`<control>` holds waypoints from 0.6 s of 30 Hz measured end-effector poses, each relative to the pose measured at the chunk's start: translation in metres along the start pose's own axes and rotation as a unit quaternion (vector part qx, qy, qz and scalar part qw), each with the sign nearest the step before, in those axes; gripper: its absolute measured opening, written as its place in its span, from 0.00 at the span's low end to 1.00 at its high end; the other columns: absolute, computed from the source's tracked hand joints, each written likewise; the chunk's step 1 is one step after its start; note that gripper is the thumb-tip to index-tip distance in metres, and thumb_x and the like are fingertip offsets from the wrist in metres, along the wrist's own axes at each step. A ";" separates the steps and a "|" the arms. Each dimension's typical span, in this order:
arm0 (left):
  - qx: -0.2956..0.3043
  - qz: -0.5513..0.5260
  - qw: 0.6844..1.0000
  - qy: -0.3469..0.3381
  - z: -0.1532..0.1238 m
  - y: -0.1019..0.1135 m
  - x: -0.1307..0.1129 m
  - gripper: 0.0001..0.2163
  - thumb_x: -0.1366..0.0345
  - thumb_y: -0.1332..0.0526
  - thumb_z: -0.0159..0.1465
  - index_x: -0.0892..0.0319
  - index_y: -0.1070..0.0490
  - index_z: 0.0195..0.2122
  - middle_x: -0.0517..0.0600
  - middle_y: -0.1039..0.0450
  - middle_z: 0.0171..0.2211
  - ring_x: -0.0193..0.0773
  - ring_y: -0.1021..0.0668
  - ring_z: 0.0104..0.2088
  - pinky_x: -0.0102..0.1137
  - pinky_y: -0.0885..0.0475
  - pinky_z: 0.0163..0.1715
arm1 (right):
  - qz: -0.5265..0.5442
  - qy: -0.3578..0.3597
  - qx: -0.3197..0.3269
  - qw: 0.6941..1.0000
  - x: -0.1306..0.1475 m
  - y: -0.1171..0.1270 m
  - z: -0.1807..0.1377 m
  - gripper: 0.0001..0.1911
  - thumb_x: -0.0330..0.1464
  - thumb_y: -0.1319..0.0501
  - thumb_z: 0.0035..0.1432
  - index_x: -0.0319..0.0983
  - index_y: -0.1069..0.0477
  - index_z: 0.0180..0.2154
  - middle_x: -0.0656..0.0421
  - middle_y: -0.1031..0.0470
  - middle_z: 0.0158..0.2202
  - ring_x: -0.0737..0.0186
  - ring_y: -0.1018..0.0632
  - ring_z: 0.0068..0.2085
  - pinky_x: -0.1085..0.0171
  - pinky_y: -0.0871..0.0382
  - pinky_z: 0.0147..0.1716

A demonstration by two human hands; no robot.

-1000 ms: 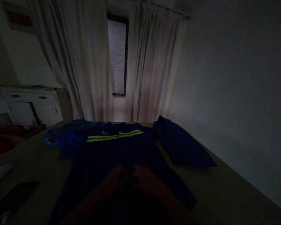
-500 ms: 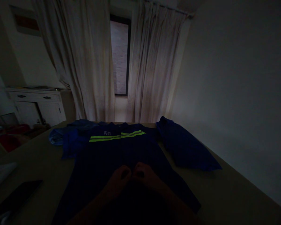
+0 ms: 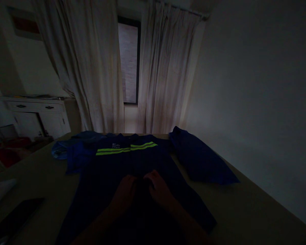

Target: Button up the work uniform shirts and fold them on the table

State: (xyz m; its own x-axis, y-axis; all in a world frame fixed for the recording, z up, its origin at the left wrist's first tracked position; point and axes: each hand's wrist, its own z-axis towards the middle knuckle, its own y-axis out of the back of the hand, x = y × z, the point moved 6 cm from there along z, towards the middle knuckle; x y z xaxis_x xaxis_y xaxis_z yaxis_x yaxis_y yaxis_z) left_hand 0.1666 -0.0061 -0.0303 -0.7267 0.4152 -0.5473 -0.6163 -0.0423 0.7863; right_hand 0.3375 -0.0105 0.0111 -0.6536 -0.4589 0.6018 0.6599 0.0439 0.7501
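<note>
A dark blue work jacket (image 3: 109,166) lies face up in front of me, with a collar at the far end and yellow-green stripes across the chest. Over its middle front, my left hand (image 3: 126,189) is closed with the fingers curled in on the fabric. Close beside it on the right, my right hand (image 3: 156,187) is also closed, thumb and fingers pinched at the front opening. A small gap separates the two hands. It is too dark to make out buttons or a zip between the fingers.
One jacket sleeve (image 3: 199,156) spreads to the right, near the wall. Pale blue denim (image 3: 60,149) lies beyond the left sleeve. A dark flat object (image 3: 17,216) and a white item (image 3: 1,190) rest at the left. Curtains (image 3: 97,68) hang behind the bed-like surface (image 3: 244,211).
Both hands have shifted slightly up the jacket front and moved a little apart, leaving a wider gap between them. The view has turned slightly.
</note>
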 end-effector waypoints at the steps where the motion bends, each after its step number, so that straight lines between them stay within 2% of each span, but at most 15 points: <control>1: 0.002 -0.009 1.000 0.005 0.001 -0.001 0.002 0.18 0.65 0.54 0.70 0.58 0.28 0.52 0.55 0.27 0.52 0.42 0.26 0.52 0.39 0.33 0.57 | -0.015 -0.007 0.004 1.000 0.000 -0.002 0.001 0.26 0.19 0.48 0.54 0.43 0.30 0.52 0.57 0.31 0.53 0.63 0.26 0.51 0.65 0.36 0.53; 3: 0.012 -0.028 0.999 0.026 0.007 -0.001 0.006 0.18 0.63 0.54 0.70 0.57 0.28 0.53 0.54 0.26 0.52 0.41 0.25 0.53 0.37 0.33 0.58 | -0.040 -0.024 0.022 0.999 0.000 -0.006 0.004 0.21 0.23 0.47 0.60 0.42 0.29 0.52 0.56 0.29 0.52 0.61 0.25 0.51 0.64 0.36 0.54; 5: 0.024 -0.038 0.996 0.075 0.017 0.000 0.013 0.18 0.63 0.54 0.71 0.58 0.27 0.52 0.54 0.25 0.52 0.41 0.24 0.53 0.35 0.33 0.57 | -0.070 -0.038 0.041 0.996 0.001 -0.010 0.008 0.17 0.28 0.46 0.64 0.42 0.28 0.52 0.55 0.26 0.50 0.60 0.25 0.52 0.63 0.35 0.54; 8: 0.056 -0.029 0.985 0.163 0.032 0.002 0.021 0.17 0.61 0.53 0.70 0.59 0.24 0.45 0.55 0.21 0.47 0.41 0.21 0.49 0.34 0.30 0.50 | -0.127 -0.052 0.083 0.987 0.002 -0.020 0.013 0.17 0.31 0.47 0.65 0.46 0.26 0.52 0.56 0.26 0.49 0.60 0.22 0.47 0.64 0.30 0.45; 10: 0.058 -0.017 0.979 0.194 0.039 0.004 0.021 0.16 0.59 0.51 0.70 0.59 0.25 0.44 0.55 0.20 0.44 0.43 0.20 0.46 0.34 0.29 0.46 | -0.153 -0.056 0.098 0.982 0.000 -0.024 0.014 0.20 0.29 0.49 0.65 0.47 0.26 0.53 0.56 0.25 0.49 0.61 0.21 0.43 0.65 0.29 0.41; 14: 0.019 0.055 0.978 0.202 0.036 0.005 0.015 0.15 0.58 0.52 0.70 0.55 0.30 0.50 0.55 0.21 0.48 0.46 0.20 0.47 0.36 0.30 0.43 | -0.106 -0.004 0.117 0.987 0.002 -0.020 0.009 0.22 0.25 0.51 0.62 0.40 0.24 0.50 0.53 0.22 0.49 0.59 0.21 0.48 0.64 0.31 0.48; 16: 0.040 0.081 0.978 0.187 0.031 0.003 0.009 0.14 0.58 0.51 0.70 0.53 0.31 0.50 0.54 0.21 0.47 0.47 0.19 0.46 0.36 0.31 0.40 | -0.060 0.012 0.152 0.986 0.006 -0.015 0.003 0.21 0.25 0.50 0.60 0.40 0.22 0.46 0.54 0.20 0.47 0.59 0.21 0.47 0.65 0.31 0.48; 18: 0.082 0.065 0.982 0.156 0.028 0.000 0.004 0.12 0.59 0.48 0.68 0.54 0.31 0.48 0.53 0.20 0.44 0.46 0.19 0.43 0.34 0.32 0.37 | -0.029 -0.007 0.189 0.981 0.010 -0.010 -0.004 0.17 0.28 0.48 0.60 0.41 0.21 0.43 0.56 0.18 0.43 0.60 0.19 0.42 0.66 0.30 0.41</control>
State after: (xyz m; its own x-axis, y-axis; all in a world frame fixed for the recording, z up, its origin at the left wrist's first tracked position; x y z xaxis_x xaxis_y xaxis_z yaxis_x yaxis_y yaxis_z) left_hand 0.1725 0.0207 -0.0246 -0.8698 0.1152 -0.4799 -0.4733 0.0808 0.8772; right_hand 0.3261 -0.0191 0.0088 -0.6925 -0.4590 0.5565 0.4378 0.3457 0.8299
